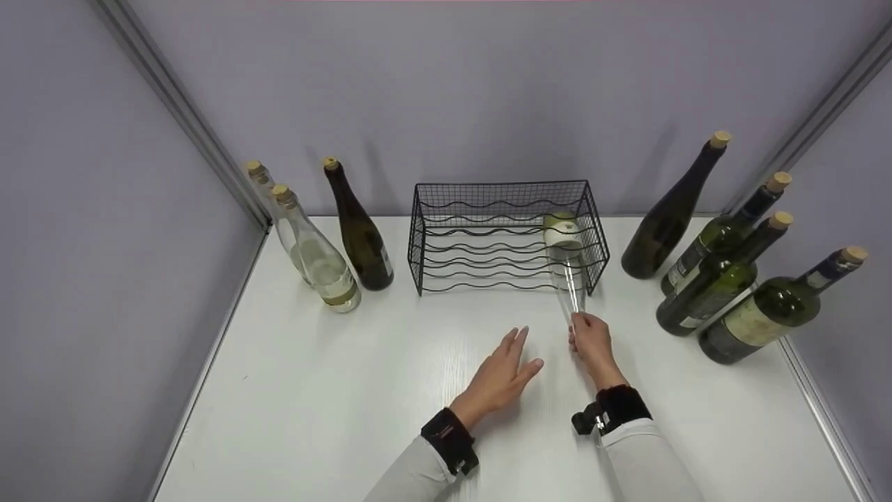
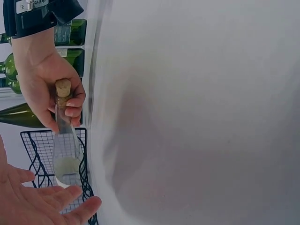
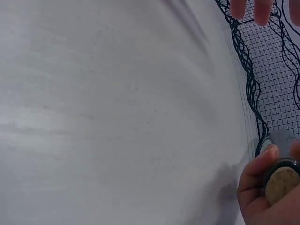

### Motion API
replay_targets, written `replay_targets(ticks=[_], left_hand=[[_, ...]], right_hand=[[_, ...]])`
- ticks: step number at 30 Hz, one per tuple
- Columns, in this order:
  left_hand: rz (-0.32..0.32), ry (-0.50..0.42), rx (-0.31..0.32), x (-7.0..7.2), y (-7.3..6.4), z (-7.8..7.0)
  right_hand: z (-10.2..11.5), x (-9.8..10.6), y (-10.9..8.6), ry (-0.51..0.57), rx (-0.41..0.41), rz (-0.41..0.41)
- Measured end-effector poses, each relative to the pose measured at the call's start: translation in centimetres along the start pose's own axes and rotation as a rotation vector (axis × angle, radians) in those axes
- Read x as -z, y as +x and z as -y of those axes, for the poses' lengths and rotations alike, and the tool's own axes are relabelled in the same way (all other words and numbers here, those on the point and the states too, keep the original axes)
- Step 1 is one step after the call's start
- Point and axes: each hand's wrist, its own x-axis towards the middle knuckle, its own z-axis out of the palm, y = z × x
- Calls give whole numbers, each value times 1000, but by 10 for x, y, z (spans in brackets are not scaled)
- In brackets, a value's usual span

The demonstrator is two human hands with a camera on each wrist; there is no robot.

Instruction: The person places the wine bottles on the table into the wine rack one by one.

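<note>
My right hand (image 1: 591,341) grips the neck of a clear glass wine bottle (image 1: 566,268). Its cork (image 2: 63,87) points back toward me, and its labelled base lies within the right end of a black wire wine rack (image 1: 502,284). In the right wrist view the right hand's fingers (image 3: 255,180) wrap the neck just behind the cork. My left hand (image 1: 496,380) hovers over the table to the left of the right hand, fingers extended and thumb apart, with nothing in it. The rack has several wavy wires running across it.
On the left stand two clear bottles (image 1: 324,272) and a dark brown bottle (image 1: 362,244), all corked. Right of the rack are a tall dark bottle (image 1: 662,230) and several green bottles (image 1: 711,286). Grey panels (image 1: 488,90) enclose the white table (image 1: 313,404).
</note>
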Motion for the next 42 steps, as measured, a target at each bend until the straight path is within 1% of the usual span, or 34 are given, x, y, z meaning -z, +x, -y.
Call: replay_targets(ticks=[3,10,17,26,32,36,42], left_hand=[[13,0,-2,-1,1,-2],[12,10,-15,-4,3,-2],[21,19,-12,-4,3,-3],[29,15,23,-4,2,-2],[28,9,24,-3,1,0],[31,5,24,-2,0,1],[23,4,20,0,-3,3]], right_hand=[[1,0,1,-6,-8,19],[0,2,0,-76,29,34],[0,2,0,-106,50,32],[1,2,-1,-121,20,25],[0,3,-2,-139,34,14],[1,4,-2,-170,47,15],[4,6,-5,-191,16,34]])
